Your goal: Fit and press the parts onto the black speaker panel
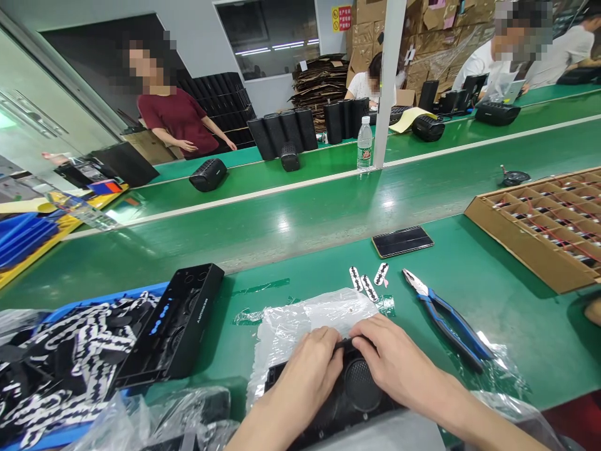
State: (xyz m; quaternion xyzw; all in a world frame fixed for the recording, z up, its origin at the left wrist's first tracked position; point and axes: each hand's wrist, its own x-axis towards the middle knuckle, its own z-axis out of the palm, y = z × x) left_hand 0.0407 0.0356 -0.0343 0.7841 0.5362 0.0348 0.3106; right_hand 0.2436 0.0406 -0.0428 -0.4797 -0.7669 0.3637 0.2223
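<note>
Left hand [307, 369] and right hand [399, 363] both pinch a small black part [346, 343] atop speaker housing [350, 394]; blue pliers [446, 316] right

Green worktables [300, 213] in rows, white post [387, 81] mid-room, cardboard stacks [319, 81] at back wall, ceiling lights reflected in window [267, 37].

— Where am I looking from?

— One view only, worn on the head, above the near edge of the green bench [469, 263]. It faces forward and down.

— How near?

— Close: my left hand [305, 376] and right hand [399, 366] fill the bottom, just this side of the bench. Beyond it run the conveyor belt [305, 216] and, farther off, people at a second bench.
</note>
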